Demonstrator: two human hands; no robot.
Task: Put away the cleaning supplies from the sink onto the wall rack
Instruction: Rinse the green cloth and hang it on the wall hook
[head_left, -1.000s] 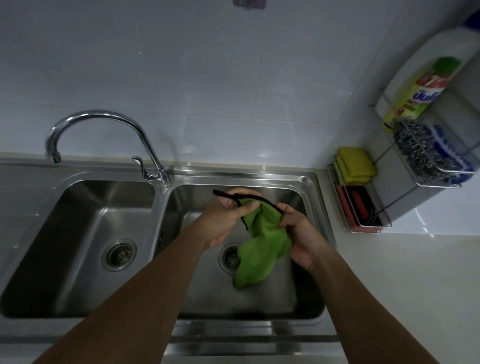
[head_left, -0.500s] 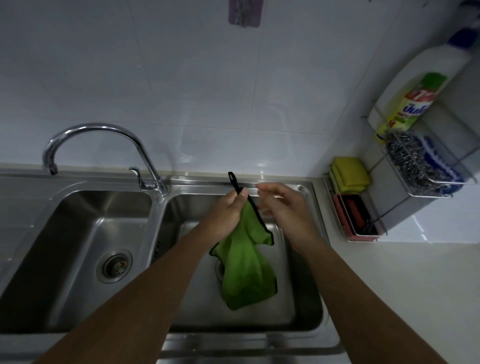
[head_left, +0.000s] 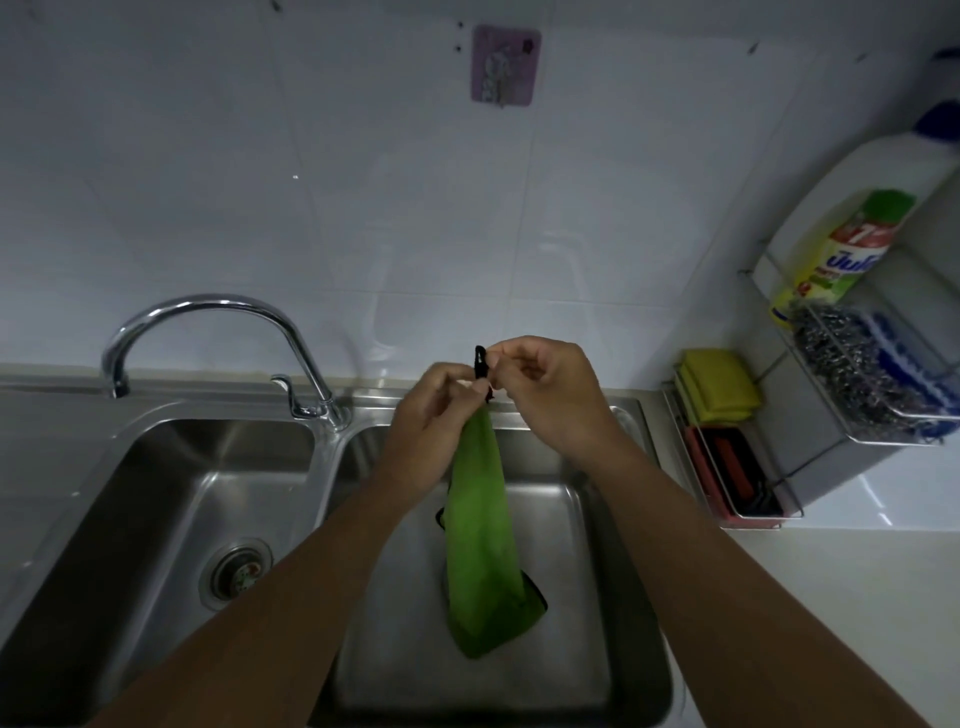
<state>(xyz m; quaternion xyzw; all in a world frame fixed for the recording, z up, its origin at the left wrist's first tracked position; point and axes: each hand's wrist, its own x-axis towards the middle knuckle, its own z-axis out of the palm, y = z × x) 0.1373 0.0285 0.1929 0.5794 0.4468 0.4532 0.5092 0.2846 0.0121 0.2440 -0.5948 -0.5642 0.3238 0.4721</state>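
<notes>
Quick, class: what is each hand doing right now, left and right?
Left hand: closed, pinching the top of the hanging green microfibre cloth.
Right hand: fingers closed on the cloth's black hanging loop.

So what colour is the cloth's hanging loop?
Black, on the green cloth; loop shows in the head view.

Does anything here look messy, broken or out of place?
Nothing stands out. Both hands, left and right, hold the green cloth by its black loop above the right sink basin; the wall rack looks tidy.
</notes>
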